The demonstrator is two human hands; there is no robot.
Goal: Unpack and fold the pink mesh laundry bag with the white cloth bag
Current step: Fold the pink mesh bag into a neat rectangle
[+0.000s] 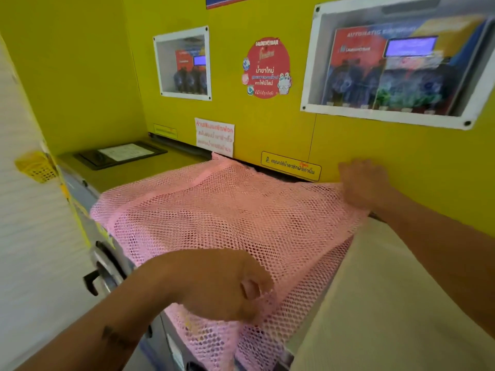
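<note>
**Mesh bag spread on machine top, both hands on it**

Far left of frame: white panel with a yellow mesh scrap point(36, 167) stuck to it. Below and just right, the machine point(107, 253) front, grey with a dark handle; its yellow top runs back to the wall. Tray point(120, 154) with a white sheet sits on that top, upper left of centre.

Centre: pink mesh bag point(227, 210) lies mostly flat across the machine top, far corner touching the wall under a white notice point(214, 136). Near edge hangs over the front at bottom centre.

Left hand point(222, 285), lower centre, fingers curled in, pinching the near edge of the mesh; thumb shows through a fold of it.

Above centre on the yellow wall point(281, 129): red round sticker point(267, 66), small framed window point(183, 62) to its left, larger one point(396, 68) upper right. Yellow label point(290, 166) just above the mesh.

Right hand point(364, 183), right of centre, blurred; fingers look spread, palm down on the far right corner of the mesh, close to the wall.

Lower right: white cloth bag point(388, 303) lies beside the mesh, under the right forearm; the mesh edge overlaps its left side.
</note>
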